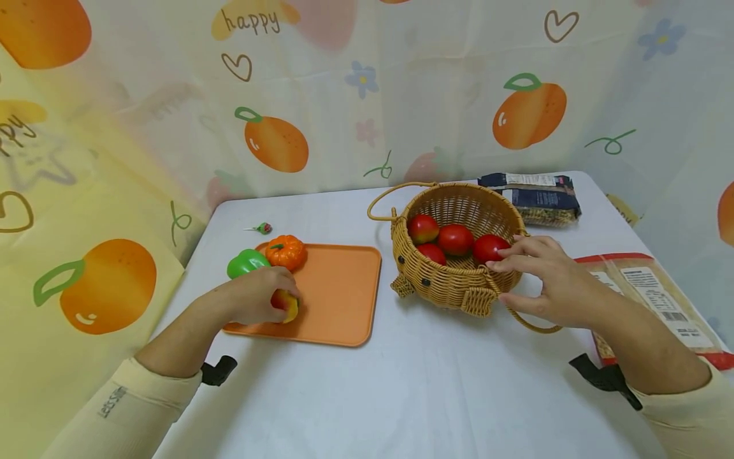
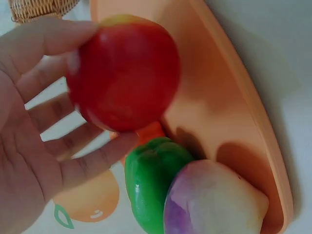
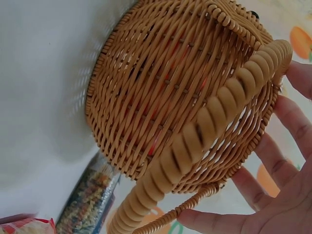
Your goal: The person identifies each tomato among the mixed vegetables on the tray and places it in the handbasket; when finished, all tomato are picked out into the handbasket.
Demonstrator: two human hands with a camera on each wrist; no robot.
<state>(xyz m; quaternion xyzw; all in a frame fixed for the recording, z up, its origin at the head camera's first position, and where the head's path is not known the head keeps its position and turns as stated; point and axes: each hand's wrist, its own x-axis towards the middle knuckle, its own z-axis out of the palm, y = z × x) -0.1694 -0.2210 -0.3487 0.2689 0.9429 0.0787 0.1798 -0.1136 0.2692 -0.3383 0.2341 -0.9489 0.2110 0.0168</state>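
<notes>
My left hand [image 1: 252, 296] holds a round red-and-yellow fruit [image 2: 129, 73] between thumb and fingers over the orange tray [image 1: 338, 293]. Beside it on the tray are a green bell pepper [image 1: 246, 262] and a small orange pumpkin [image 1: 286, 253]. A white-and-purple turnip [image 2: 214, 200] shows in the left wrist view; the left hand and arm hide it from the head view. With fingers spread, my right hand [image 1: 550, 280] is at the right rim of the wicker basket [image 1: 441, 290], its fingertips near a red fruit [image 1: 489, 248]. Several red fruits lie inside.
A dark pasta bag [image 1: 541, 197] lies behind the basket. Near the right table edge is a red-trimmed food bag [image 1: 659, 299], partly behind the right arm. One basket handle [image 1: 378, 207] sticks out left. A small wrapped lollipop [image 1: 264, 227] lies behind the tray.
</notes>
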